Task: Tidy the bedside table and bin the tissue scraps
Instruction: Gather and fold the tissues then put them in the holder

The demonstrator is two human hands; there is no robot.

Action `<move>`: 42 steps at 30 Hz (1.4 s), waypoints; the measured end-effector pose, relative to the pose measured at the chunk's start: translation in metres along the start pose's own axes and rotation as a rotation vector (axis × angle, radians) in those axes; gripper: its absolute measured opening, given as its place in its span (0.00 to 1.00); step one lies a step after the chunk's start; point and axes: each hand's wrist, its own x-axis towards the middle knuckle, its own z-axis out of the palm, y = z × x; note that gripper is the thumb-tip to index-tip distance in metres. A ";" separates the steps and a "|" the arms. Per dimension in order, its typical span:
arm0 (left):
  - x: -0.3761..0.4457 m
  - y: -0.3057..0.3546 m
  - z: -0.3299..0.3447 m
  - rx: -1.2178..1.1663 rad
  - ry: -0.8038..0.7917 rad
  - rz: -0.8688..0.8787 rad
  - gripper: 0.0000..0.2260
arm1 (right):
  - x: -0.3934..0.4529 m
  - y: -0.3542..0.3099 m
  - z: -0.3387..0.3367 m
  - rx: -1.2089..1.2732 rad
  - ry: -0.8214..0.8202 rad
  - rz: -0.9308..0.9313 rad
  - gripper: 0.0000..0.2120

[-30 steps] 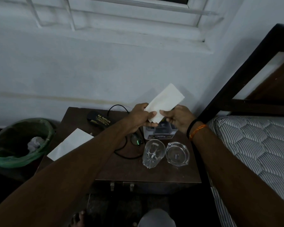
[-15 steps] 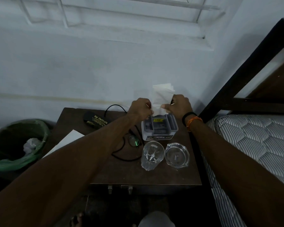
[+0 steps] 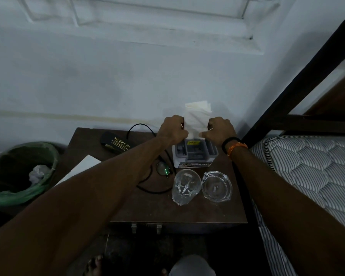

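Bedside table [image 3: 187, 208]: black case [image 3: 116, 144] reads "Sai Opticals"; both hands pinch tissue [image 3: 196, 121].

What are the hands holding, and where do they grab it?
A white tissue: left hand grips its left edge, right hand its right edge.

white tissue [image 3: 196, 120]; green bin liner [image 3: 18, 194]; grey-striped mattress [image 3: 311, 166]; orange wristband [image 3: 237, 146].
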 end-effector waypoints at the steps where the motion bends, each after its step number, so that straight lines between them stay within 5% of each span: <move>1: 0.000 0.000 0.000 0.004 0.003 -0.002 0.09 | 0.000 -0.001 0.000 -0.049 -0.012 0.003 0.13; 12: 0.002 -0.001 -0.002 -0.009 -0.009 0.016 0.11 | 0.004 -0.004 0.015 -0.121 0.025 0.005 0.17; 20: 0.004 0.000 0.002 0.065 -0.059 -0.006 0.08 | 0.003 -0.001 0.023 -0.104 0.075 0.022 0.11; 25: 0.006 0.008 0.001 0.089 -0.085 -0.007 0.12 | 0.014 -0.003 0.003 -0.078 -0.007 0.054 0.21; 31: 0.011 0.016 0.001 0.116 -0.160 -0.044 0.10 | 0.006 0.001 0.009 -0.013 0.020 0.123 0.17; 37: 0.014 0.013 -0.008 0.028 -0.111 0.013 0.20 | 0.001 -0.001 0.008 0.129 0.055 0.065 0.20; 42: 0.011 0.016 -0.019 -0.052 -0.052 0.065 0.14 | -0.001 -0.005 -0.009 0.308 0.172 -0.008 0.17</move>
